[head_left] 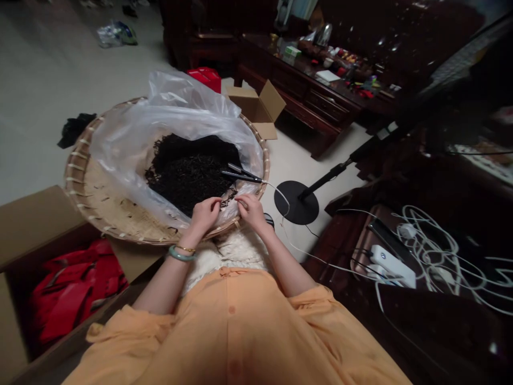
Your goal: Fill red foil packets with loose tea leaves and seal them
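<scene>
Reaching over the rim of the woven tray (120, 208), the left hand (206, 216) and right hand (252, 212) curled close together; whether they pinched any dark shreds (190, 174), heaped on plastic sheeting (124, 152), I couldn't tell.

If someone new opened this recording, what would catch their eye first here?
Probably the dark heap of shreds on a clear plastic sheet in the round woven basket, with the left hand and right hand at its near edge. Next, the black tongs-shaped tool with a white cord, lying just beyond the right hand. Then the bright red things in the cardboard box at lower left.
</scene>
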`<state>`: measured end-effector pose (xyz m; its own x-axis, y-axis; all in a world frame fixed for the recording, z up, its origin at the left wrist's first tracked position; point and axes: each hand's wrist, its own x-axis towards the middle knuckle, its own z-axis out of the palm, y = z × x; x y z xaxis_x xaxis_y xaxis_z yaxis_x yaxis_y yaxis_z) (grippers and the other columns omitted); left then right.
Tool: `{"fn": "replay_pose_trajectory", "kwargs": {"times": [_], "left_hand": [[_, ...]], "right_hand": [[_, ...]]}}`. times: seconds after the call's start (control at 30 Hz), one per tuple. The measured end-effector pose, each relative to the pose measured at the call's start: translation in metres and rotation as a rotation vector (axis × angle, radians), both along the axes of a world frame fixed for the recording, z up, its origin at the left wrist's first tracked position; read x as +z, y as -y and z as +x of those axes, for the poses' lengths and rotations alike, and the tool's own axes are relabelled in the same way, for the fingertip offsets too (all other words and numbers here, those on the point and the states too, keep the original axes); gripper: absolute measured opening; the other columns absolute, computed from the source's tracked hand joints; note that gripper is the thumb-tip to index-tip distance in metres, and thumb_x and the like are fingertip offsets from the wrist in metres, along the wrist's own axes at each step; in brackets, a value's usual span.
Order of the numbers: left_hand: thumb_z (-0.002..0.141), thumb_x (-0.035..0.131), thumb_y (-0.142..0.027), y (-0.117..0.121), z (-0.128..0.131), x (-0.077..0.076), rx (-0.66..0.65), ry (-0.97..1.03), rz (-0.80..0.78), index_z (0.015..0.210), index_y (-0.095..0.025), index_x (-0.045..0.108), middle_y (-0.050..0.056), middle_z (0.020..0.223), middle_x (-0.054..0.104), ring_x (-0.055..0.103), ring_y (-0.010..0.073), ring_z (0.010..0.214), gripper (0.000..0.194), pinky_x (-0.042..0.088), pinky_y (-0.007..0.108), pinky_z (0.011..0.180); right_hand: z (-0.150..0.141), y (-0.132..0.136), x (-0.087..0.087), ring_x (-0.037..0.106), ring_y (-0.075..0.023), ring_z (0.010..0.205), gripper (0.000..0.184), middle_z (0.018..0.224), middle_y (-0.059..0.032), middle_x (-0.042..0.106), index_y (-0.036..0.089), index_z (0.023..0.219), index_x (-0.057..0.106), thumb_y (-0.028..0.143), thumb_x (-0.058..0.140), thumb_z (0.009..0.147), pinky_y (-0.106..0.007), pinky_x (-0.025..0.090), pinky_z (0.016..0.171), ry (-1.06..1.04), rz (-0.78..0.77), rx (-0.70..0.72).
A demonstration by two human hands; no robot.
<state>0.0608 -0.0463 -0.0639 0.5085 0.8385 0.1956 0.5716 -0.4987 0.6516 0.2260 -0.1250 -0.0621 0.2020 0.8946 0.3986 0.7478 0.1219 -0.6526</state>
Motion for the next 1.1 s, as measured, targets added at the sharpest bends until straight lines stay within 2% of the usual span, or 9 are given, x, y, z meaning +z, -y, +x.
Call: {"fn": "replay_pose_trajectory", "kwargs": {"times": [0.23,0.33,0.43,0.63,0.77,0.93,1.1], "left_hand": [[0.08,0.045,-0.032,-0.004,0.007,-0.008,-0.016,-0.095,0.027,0.097,-0.021,0.07,0.004,0.089,0.073,0.065,0.0204,0.076,0.032,0.049,0.027,0.072],[0.081,0.043,-0.034,-0.005,0.009,-0.007,0.009,-0.129,0.021,0.097,-0.024,0.069,-0.002,0.086,0.072,0.063,0.0165,0.073,0.032,0.047,0.024,0.07],[0.083,0.042,-0.035,-0.004,0.01,0.002,0.034,-0.209,-0.046,0.101,-0.025,0.067,-0.004,0.087,0.071,0.061,0.0139,0.073,0.033,0.044,0.022,0.07],[0.085,0.04,-0.037,-0.002,0.011,0.017,0.008,-0.302,-0.137,0.109,-0.021,0.065,0.004,0.095,0.07,0.061,0.017,0.078,0.038,0.041,0.024,0.071],[0.085,0.038,-0.038,-0.003,0.013,0.021,0.026,-0.359,-0.144,0.11,-0.021,0.064,0.005,0.09,0.07,0.06,0.0171,0.073,0.04,0.04,0.024,0.067],[0.084,0.038,-0.039,-0.005,0.017,0.022,0.077,-0.411,-0.162,0.111,-0.023,0.063,0.002,0.083,0.07,0.059,0.0147,0.065,0.041,0.038,0.021,0.059],[0.081,0.04,-0.041,-0.012,0.02,0.025,0.119,-0.452,-0.136,0.106,-0.024,0.066,0.0,0.072,0.069,0.059,0.0148,0.059,0.04,0.039,0.02,0.053]], "right_hand": [[0.003,-0.001,0.004,0.053,-0.0166,0.1,0.018,0.101,-0.0052,0.063,0.018,0.097,0.063,0.014,0.05,0.085,-0.03,0.038,0.093,0.103,-0.146,0.031],[0.004,-0.003,0.002,0.052,-0.0159,0.102,0.019,0.104,-0.0051,0.062,0.018,0.1,0.062,0.016,0.048,0.087,-0.03,0.036,0.096,0.124,-0.171,0.036],[0.006,-0.003,0.0,0.052,-0.0154,0.102,0.019,0.105,-0.0051,0.062,0.018,0.1,0.062,0.016,0.048,0.087,-0.029,0.036,0.096,0.132,-0.155,0.035],[0.006,-0.004,0.0,0.053,-0.0154,0.101,0.018,0.103,-0.0052,0.063,0.019,0.098,0.063,0.016,0.048,0.087,-0.029,0.036,0.096,0.078,-0.13,0.045],[0.01,-0.001,0.007,0.055,-0.0138,0.101,0.02,0.102,-0.0047,0.063,0.019,0.098,0.063,0.015,0.047,0.087,-0.027,0.038,0.095,-0.013,-0.094,0.036],[0.027,0.007,0.02,0.058,-0.0128,0.098,0.02,0.098,-0.0038,0.064,0.018,0.097,0.063,0.014,0.047,0.086,-0.023,0.043,0.088,-0.163,-0.025,-0.059],[0.033,0.008,0.022,0.059,-0.0122,0.096,0.019,0.098,-0.0016,0.065,0.02,0.094,0.065,0.014,0.049,0.084,-0.023,0.045,0.087,-0.208,-0.013,-0.041]]}}
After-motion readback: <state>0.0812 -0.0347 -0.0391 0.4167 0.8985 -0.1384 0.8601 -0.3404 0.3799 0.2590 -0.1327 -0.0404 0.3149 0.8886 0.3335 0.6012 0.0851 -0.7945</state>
